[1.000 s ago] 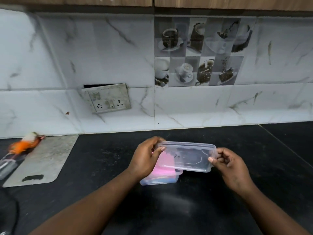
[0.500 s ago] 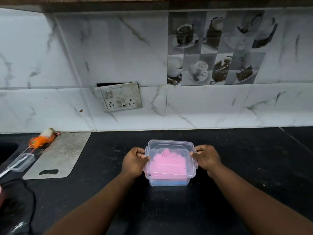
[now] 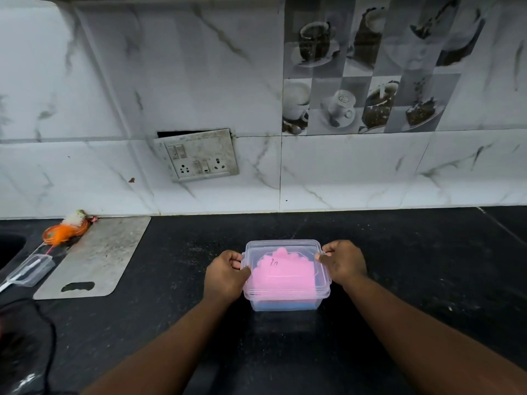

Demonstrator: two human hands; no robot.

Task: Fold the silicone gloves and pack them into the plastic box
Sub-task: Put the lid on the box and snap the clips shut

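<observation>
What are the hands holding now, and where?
Both grip the plastic box: left hand on its left lid edge, right hand on its right lid edge.

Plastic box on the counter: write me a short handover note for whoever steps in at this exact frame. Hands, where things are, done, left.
Left hand: gripping the left edge of the lid.
Right hand: gripping the lid's right edge.
Plastic box: standing on the black counter, centre front, lid laid on top.
Gloves: pink glove folded inside, on top; a blue layer shows beneath it through the wall.
Done: gloves folded and packed, lid placed.
Left: probably press the lid down all round; whether it has snapped shut cannot be told from here.
</observation>
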